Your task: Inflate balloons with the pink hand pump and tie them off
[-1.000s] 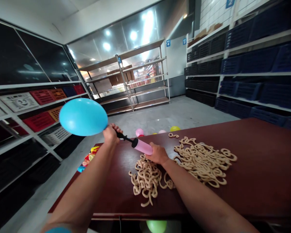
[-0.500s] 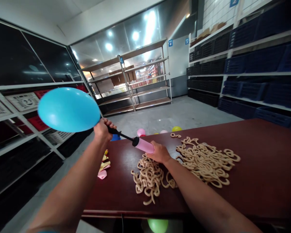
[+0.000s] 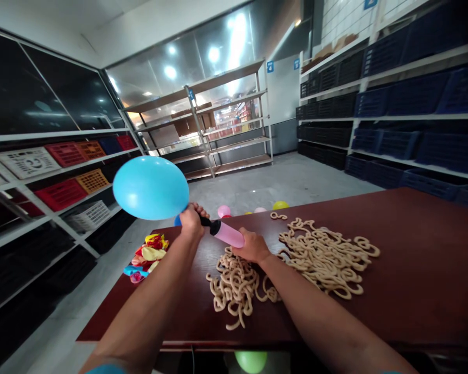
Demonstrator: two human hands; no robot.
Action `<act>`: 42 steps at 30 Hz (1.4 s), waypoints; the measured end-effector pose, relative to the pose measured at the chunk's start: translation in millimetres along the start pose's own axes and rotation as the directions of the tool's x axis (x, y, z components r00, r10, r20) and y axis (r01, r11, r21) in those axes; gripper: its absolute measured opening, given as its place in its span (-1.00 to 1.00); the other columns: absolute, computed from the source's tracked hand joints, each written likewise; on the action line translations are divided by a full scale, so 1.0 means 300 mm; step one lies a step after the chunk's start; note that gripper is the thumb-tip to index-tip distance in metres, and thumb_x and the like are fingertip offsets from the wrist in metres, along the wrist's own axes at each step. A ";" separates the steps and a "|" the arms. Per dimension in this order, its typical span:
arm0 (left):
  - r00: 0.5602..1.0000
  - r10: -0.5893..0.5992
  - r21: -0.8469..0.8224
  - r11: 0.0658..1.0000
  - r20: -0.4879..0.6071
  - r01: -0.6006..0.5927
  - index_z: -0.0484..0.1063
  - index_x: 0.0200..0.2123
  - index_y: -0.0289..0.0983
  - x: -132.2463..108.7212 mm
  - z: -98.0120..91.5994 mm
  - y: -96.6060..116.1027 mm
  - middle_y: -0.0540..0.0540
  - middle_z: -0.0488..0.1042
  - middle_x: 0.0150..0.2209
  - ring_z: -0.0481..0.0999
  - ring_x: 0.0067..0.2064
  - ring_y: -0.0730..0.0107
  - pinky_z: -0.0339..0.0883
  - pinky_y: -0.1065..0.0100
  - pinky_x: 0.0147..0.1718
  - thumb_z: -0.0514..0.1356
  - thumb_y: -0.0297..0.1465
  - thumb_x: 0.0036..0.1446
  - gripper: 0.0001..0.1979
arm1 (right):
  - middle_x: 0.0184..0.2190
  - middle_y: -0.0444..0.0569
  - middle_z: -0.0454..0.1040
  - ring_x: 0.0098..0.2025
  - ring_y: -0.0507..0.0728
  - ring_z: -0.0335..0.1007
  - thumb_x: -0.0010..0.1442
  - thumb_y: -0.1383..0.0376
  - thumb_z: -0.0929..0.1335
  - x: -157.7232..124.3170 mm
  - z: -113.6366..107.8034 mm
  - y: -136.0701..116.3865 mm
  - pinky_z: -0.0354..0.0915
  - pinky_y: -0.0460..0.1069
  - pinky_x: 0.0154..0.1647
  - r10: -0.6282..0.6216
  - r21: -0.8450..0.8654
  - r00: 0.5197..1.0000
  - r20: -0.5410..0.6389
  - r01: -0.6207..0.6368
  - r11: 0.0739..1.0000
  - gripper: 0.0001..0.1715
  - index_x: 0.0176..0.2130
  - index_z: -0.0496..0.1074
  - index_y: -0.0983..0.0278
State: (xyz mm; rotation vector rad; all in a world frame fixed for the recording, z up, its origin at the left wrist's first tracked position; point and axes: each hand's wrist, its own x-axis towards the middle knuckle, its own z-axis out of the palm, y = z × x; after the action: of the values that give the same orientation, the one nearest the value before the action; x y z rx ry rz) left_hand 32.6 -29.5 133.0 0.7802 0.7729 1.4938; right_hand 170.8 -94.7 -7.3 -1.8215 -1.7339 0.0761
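Observation:
My left hand (image 3: 192, 221) is closed round the black end of a balloon pump, right at the neck of an inflated blue balloon (image 3: 151, 188). Its fingers hide the neck and most of the black part. My right hand (image 3: 252, 246) wraps the far end of the pump's pink barrel (image 3: 229, 235). Under and beside that hand lies a heap of beige, rope-like curled pieces (image 3: 236, 283), with a wider heap (image 3: 327, 254) to the right. Left of my left forearm is a pile of uninflated balloons (image 3: 152, 253) in several colours.
The dark red table (image 3: 409, 249) spans the front. Inflated balloons lie on the floor past it, one of them pink (image 3: 223, 211), and a green balloon (image 3: 251, 361) shows below the near edge. Shelves with crates (image 3: 390, 143) stand right and left; a metal rack (image 3: 234, 124) stands behind.
My left hand and the blue balloon have moved right, towards my right hand. The black rod between hand and pink barrel has slid in. More of the uninflated balloons shows.

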 end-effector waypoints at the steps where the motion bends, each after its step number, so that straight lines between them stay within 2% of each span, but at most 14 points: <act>1: 1.000 -0.003 -0.007 1.000 -0.005 0.003 0.00 -0.59 -0.23 -0.006 0.000 -0.020 0.12 -0.02 -0.70 0.03 -0.73 0.57 -0.05 0.47 -0.74 -0.03 -0.56 -0.19 -0.85 | -0.36 -0.01 0.49 -0.32 0.18 0.43 -0.08 0.02 0.35 0.001 -0.001 0.002 0.16 -0.03 -0.39 -0.004 -0.006 1.000 -0.005 0.004 1.000 -0.52 -0.22 0.28 0.24; 3: 1.000 -0.004 -0.015 1.000 0.001 0.004 0.00 -0.58 -0.23 -0.010 -0.004 -0.031 0.12 0.00 -0.70 0.04 -0.73 0.57 -0.04 0.47 -0.73 -0.03 -0.56 -0.20 -0.85 | -0.36 -0.01 0.49 -0.31 0.18 0.43 -0.08 0.01 0.35 0.001 -0.004 0.003 0.16 -0.03 -0.38 -0.017 -0.007 1.000 -0.021 0.016 1.000 -0.50 -0.20 0.28 0.24; 5: 1.000 -0.007 -0.012 1.000 0.015 0.007 0.01 -0.58 -0.23 -0.004 -0.011 -0.004 0.12 0.00 -0.69 0.05 -0.72 0.56 0.00 0.46 -0.72 -0.03 -0.57 -0.20 -0.85 | -0.35 -0.02 0.49 -0.31 0.18 0.43 -0.09 0.01 0.36 0.001 -0.007 0.000 0.16 -0.03 -0.38 -0.031 0.005 0.999 -0.034 0.031 0.999 -0.49 -0.20 0.28 0.24; 7: 1.000 0.003 0.003 1.000 0.021 -0.003 0.01 -0.58 -0.24 0.008 -0.020 0.054 0.12 -0.01 -0.69 0.05 -0.72 0.56 0.03 0.44 -0.71 -0.03 -0.58 -0.20 -0.85 | -0.36 -0.03 0.49 -0.31 0.18 0.43 -0.10 0.02 0.37 0.001 -0.011 -0.004 0.17 -0.04 -0.39 -0.040 0.021 0.998 -0.038 0.040 0.999 -0.50 -0.22 0.28 0.24; 14: 0.992 0.117 0.033 0.992 0.040 -0.118 0.02 -0.61 -0.25 0.056 -0.047 0.335 0.11 -0.05 -0.69 0.01 -0.72 0.58 0.02 0.45 -0.71 -0.05 -0.61 -0.24 -0.85 | -0.35 -0.05 0.48 -0.32 0.14 0.41 -0.12 0.07 0.39 0.006 -0.011 -0.007 0.17 -0.04 -0.39 -0.052 0.066 0.995 -0.083 0.057 0.996 -0.55 -0.24 0.29 0.23; 17: 0.989 0.143 0.031 0.989 0.046 -0.145 0.01 -0.61 -0.26 0.072 -0.054 0.374 0.11 -0.04 -0.69 0.00 -0.72 0.60 0.00 0.46 -0.72 -0.05 -0.60 -0.24 -0.85 | -0.37 -0.06 0.48 -0.33 0.14 0.42 -0.10 0.07 0.38 0.005 0.000 -0.010 0.16 -0.04 -0.40 -0.047 0.065 0.995 -0.083 0.052 0.996 -0.57 -0.26 0.29 0.23; 20: 0.991 0.135 0.016 0.991 0.005 -0.135 0.02 -0.60 -0.26 0.076 -0.055 0.317 0.11 -0.03 -0.69 -0.01 -0.72 0.61 -0.03 0.48 -0.73 -0.05 -0.60 -0.22 -0.86 | -0.40 -0.05 0.48 -0.35 0.15 0.42 -0.10 0.06 0.38 0.000 0.008 -0.010 0.16 -0.04 -0.41 -0.032 0.046 0.998 -0.061 0.034 0.998 -0.57 -0.27 0.29 0.23; 27: 1.000 -0.009 -0.007 1.000 -0.029 0.009 0.01 -0.59 -0.24 0.015 -0.017 0.027 0.12 -0.03 -0.71 0.02 -0.73 0.59 -0.04 0.48 -0.73 -0.04 -0.58 -0.19 -0.85 | -0.37 -0.01 0.49 -0.34 0.18 0.43 -0.11 0.03 0.37 -0.003 0.005 0.001 0.18 -0.02 -0.39 -0.028 0.013 0.999 -0.024 0.028 1.000 -0.53 -0.24 0.30 0.24; 29: 0.999 -0.023 -0.008 1.000 -0.030 0.023 0.00 -0.59 -0.24 -0.003 -0.006 -0.018 0.12 -0.02 -0.71 0.02 -0.73 0.58 -0.06 0.48 -0.73 -0.04 -0.57 -0.17 -0.85 | -0.37 -0.01 0.49 -0.34 0.18 0.43 -0.09 0.04 0.36 -0.002 0.000 0.002 0.19 -0.02 -0.38 -0.018 0.014 1.000 -0.018 0.018 1.000 -0.53 -0.22 0.30 0.25; 31: 0.999 -0.027 -0.005 1.000 -0.018 0.027 0.00 -0.59 -0.23 -0.012 -0.001 -0.024 0.11 -0.01 -0.71 0.04 -0.73 0.57 -0.05 0.48 -0.73 -0.03 -0.56 -0.16 -0.84 | -0.36 0.00 0.49 -0.32 0.18 0.43 -0.09 0.03 0.37 -0.003 -0.007 0.000 0.19 -0.02 -0.37 -0.021 0.026 1.000 -0.012 0.021 0.999 -0.51 -0.20 0.30 0.25; 34: 1.000 -0.012 0.015 1.000 -0.006 0.012 0.01 -0.59 -0.24 -0.008 -0.005 0.034 0.11 0.01 -0.70 0.06 -0.72 0.56 0.02 0.46 -0.71 -0.03 -0.57 -0.16 -0.85 | -0.35 -0.01 0.49 -0.31 0.17 0.42 -0.11 0.01 0.38 -0.003 -0.017 -0.004 0.20 -0.02 -0.36 -0.039 0.046 0.999 -0.015 0.040 0.998 -0.47 -0.20 0.30 0.25; 40: 0.996 0.091 0.038 0.995 0.023 -0.092 0.03 -0.59 -0.24 0.029 -0.032 0.273 0.10 -0.02 -0.69 0.05 -0.72 0.55 0.05 0.44 -0.72 -0.03 -0.59 -0.18 -0.84 | -0.36 -0.04 0.47 -0.32 0.16 0.42 -0.11 0.05 0.39 0.001 -0.019 -0.009 0.19 -0.02 -0.38 -0.041 0.083 0.998 -0.047 0.045 0.996 -0.52 -0.21 0.30 0.23; 42: 0.993 0.112 0.038 0.993 0.026 -0.113 0.04 -0.59 -0.25 0.044 -0.042 0.334 0.10 -0.01 -0.68 0.05 -0.71 0.55 0.05 0.44 -0.72 -0.04 -0.61 -0.19 -0.84 | -0.35 -0.05 0.47 -0.31 0.15 0.42 -0.10 0.08 0.38 0.002 -0.016 -0.010 0.19 -0.03 -0.37 -0.044 0.094 0.998 -0.054 0.049 0.994 -0.55 -0.22 0.31 0.22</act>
State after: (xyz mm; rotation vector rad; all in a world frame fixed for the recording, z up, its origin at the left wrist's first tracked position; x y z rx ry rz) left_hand -33.5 -22.2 210.0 0.8816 0.7525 1.5708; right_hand 170.2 -96.3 -1.7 -1.6997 -1.7069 0.0903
